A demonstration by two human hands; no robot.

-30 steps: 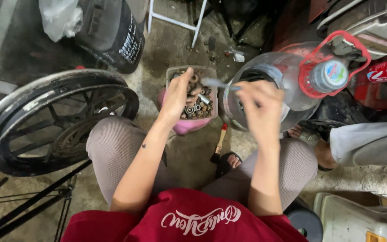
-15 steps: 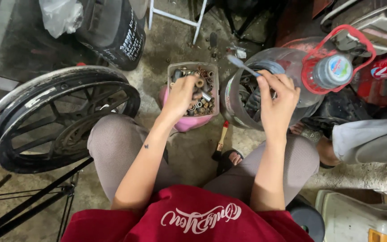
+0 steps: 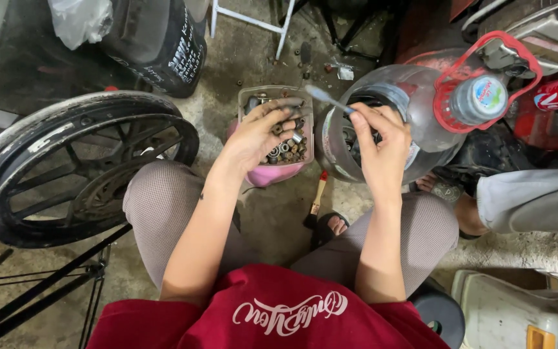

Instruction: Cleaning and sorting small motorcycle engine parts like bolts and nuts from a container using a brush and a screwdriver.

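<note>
A small pink tub (image 3: 274, 173) full of rusty metal rollers and small parts stands on the concrete floor between my knees. My left hand (image 3: 258, 137) rests palm down inside it, fingers spread over the parts. My right hand (image 3: 378, 143) pinches the handle of a thin brush or tool (image 3: 327, 100) whose tip points up and left. That hand hovers at the cut-open mouth of a large clear plastic jug (image 3: 414, 110) lying on its side, with a red carry handle around its capped neck. Dark parts lie inside the jug.
A black motorcycle wheel (image 3: 79, 165) lies at my left. A dark tyre and plastic bag (image 3: 137, 35) sit at the back left. A paintbrush with a red ferrule (image 3: 318, 194) lies on the floor by my sandalled foot. Another person's leg (image 3: 524, 200) is at the right.
My left hand moved from the tub's edge down onto the parts. My right hand shifted right to the jug's mouth, carrying the thin tool with it.
</note>
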